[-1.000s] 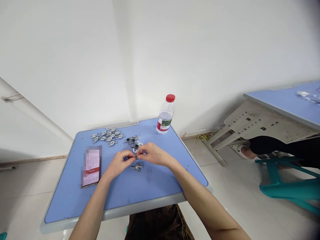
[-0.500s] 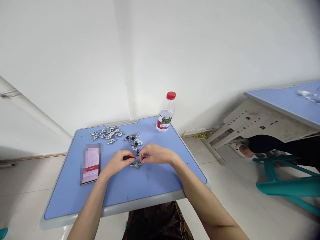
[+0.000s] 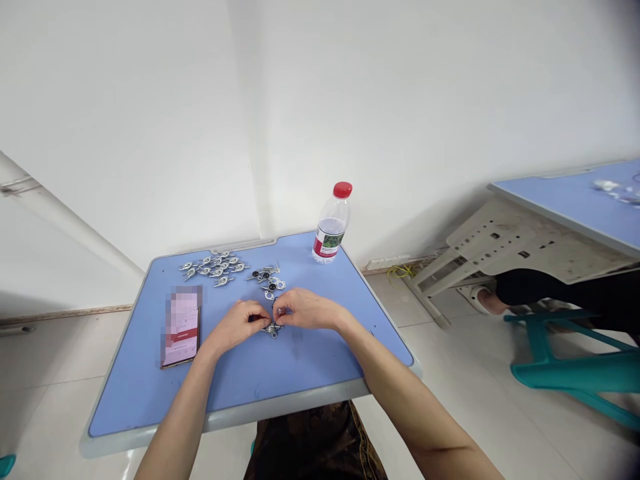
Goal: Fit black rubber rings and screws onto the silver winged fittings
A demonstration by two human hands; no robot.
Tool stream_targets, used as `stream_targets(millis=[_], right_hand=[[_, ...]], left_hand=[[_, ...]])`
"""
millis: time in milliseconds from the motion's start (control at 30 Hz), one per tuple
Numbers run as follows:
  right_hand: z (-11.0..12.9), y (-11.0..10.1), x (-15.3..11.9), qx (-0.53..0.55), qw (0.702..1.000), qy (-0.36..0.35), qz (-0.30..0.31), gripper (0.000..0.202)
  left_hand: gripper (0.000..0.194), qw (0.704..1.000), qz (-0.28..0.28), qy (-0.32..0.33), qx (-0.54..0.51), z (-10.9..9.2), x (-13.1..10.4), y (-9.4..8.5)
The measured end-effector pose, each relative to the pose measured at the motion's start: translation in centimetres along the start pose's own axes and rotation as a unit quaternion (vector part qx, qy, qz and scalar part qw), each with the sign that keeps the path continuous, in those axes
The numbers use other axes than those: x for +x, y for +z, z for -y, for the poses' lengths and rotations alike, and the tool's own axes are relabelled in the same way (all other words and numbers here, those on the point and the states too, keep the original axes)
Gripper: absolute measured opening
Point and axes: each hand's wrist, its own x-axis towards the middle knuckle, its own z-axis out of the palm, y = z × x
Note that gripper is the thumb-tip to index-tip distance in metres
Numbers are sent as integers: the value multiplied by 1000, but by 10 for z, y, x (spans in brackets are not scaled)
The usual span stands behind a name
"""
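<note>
A small silver metal part [image 3: 271,331] with a rounded body is at my fingertips, low over the desk. My left hand [image 3: 243,325] has thumb and fingers pinched at the part's left side. From the right, my right hand [image 3: 306,309] meets it with fingers bent into a pinch; what they hold is hidden behind them. Beyond the hands lie several metal pieces with black round knobs [image 3: 273,287] and flat silver plates [image 3: 269,295]. Black rings beside the right fingers are mostly covered.
Several similar silver parts [image 3: 215,268] form a group at the desk's back left. A phone [image 3: 183,330] lies at left on the blue desk [image 3: 300,373]. A red-capped bottle [image 3: 330,230] stands back right. Another desk [image 3: 575,200], a teal stool [image 3: 560,370] and a person's leg are right.
My right hand has moved slightly left, closer to my left fingertips. It now covers more of the black rings. The metal part has shifted slightly and is more hidden by the fingers.
</note>
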Motion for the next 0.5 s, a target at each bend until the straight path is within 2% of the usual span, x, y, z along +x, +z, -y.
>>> stream_targets(millis=[133,367,500], right_hand=[[1,1,0,4,1000,1,9,11],[3,3,2,-3,1000,-20,-14,11],[6,8,4,-27,1000,-5,-10,11]], left_hand=[[16,1000,2,-9,7,1,0,0],[17,1000,10,-9,11,-2,0,-1],[21,1000,12,-5,13,-4,0,-1]])
